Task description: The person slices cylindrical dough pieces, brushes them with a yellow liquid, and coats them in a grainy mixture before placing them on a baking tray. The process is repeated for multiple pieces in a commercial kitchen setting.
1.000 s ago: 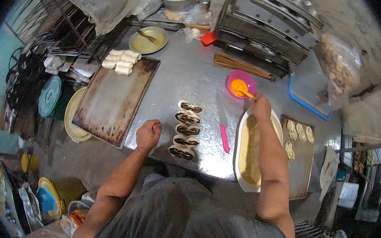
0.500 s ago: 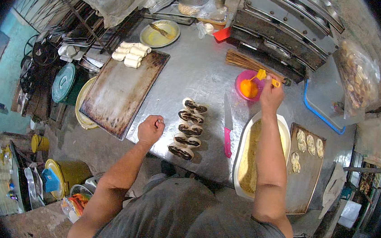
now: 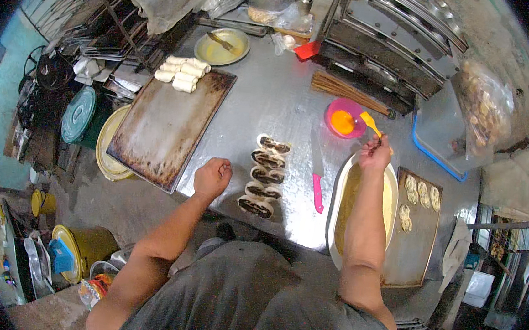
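My right hand (image 3: 375, 154) grips a yellow pastry brush (image 3: 369, 121), its head at the right rim of a pink bowl (image 3: 363, 128) with bright orange liquid, likely egg wash. My left hand (image 3: 214, 177) is closed in a loose fist above the table's near edge, with nothing visible in it. Between my hands several dough pieces with dark filling (image 3: 267, 175) stand in a column. A knife with a pink handle (image 3: 317, 193) lies right of them. Under my right forearm is a white oval dish (image 3: 333, 224) with yellowish, crumbly contents.
At the left, a browned baking tray (image 3: 160, 132) carries pale dough rolls (image 3: 184, 72). Another tray (image 3: 409, 253) on the right holds several shaped pieces. Farther back are a plate with a brush (image 3: 222, 46), a stick bundle (image 3: 349, 92), a red scraper (image 3: 306, 50) and a metal oven (image 3: 391, 44).
My right hand has drawn back toward me, bringing the brush from over the orange liquid to the bowl's right rim. The left hand stays closed in nearly the same place.
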Demonstrator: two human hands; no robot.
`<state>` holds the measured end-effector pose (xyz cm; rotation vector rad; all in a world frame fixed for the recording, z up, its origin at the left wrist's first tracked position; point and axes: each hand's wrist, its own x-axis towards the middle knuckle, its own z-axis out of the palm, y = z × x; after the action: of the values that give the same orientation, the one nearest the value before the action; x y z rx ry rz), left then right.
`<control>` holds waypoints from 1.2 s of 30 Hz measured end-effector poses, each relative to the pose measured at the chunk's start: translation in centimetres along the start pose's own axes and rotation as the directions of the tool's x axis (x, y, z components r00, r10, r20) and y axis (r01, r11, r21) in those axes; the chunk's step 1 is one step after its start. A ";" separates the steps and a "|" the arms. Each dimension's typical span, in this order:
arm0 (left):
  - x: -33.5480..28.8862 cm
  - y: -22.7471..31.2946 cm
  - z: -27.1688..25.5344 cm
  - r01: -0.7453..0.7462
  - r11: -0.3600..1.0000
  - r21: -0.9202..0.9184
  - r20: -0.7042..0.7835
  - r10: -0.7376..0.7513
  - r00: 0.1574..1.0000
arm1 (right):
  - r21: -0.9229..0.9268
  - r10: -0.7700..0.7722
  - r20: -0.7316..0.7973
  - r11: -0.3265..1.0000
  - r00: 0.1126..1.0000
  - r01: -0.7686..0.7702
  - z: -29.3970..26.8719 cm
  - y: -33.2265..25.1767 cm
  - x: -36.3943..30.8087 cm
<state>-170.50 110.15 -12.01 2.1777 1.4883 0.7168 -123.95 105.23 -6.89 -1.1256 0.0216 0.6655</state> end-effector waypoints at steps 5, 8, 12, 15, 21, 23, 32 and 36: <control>0.2 1.9 -2.0 0.141 0.987 -0.081 0.136 -0.129 0.982 | 0.315 0.362 0.217 0.853 0.907 -0.416 -0.6 3.6 -4.1; -0.2 0.8 -1.6 0.164 0.980 -0.116 0.123 -0.149 0.981 | 0.085 0.405 0.229 0.898 0.885 -0.432 2.4 7.3 -12.4; -0.2 -0.2 -0.8 0.095 0.981 -0.168 0.118 -0.076 0.990 | -0.242 0.319 0.268 0.936 0.909 -0.257 5.8 11.0 -16.4; -0.4 -0.9 -0.2 0.051 0.987 -0.151 0.073 -0.040 0.997 | -0.391 0.224 0.274 0.914 0.935 -0.105 8.5 12.6 -17.1; -0.3 -1.6 0.5 -0.014 0.972 -0.233 0.012 0.017 1.000 | -0.528 0.015 0.235 0.841 0.972 0.115 4.2 10.8 -15.3; -0.4 -1.2 0.3 0.040 0.956 -0.290 0.031 -0.032 0.999 | -0.601 -0.072 0.246 0.772 0.967 0.210 3.4 10.2 -14.4; 0.1 -0.7 -0.6 0.134 0.988 -0.072 0.146 -0.123 0.982 | -0.771 -0.299 0.380 0.420 0.875 0.478 6.2 11.2 -13.4; 0.5 2.1 -1.9 0.217 0.976 -0.009 0.170 -0.212 0.962 | -0.808 -0.470 0.304 0.333 0.828 0.486 3.3 5.2 -7.6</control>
<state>-170.02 109.95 -9.16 1.9635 1.5842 0.4652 -133.72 105.67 -7.05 -2.0091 -0.7457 0.0716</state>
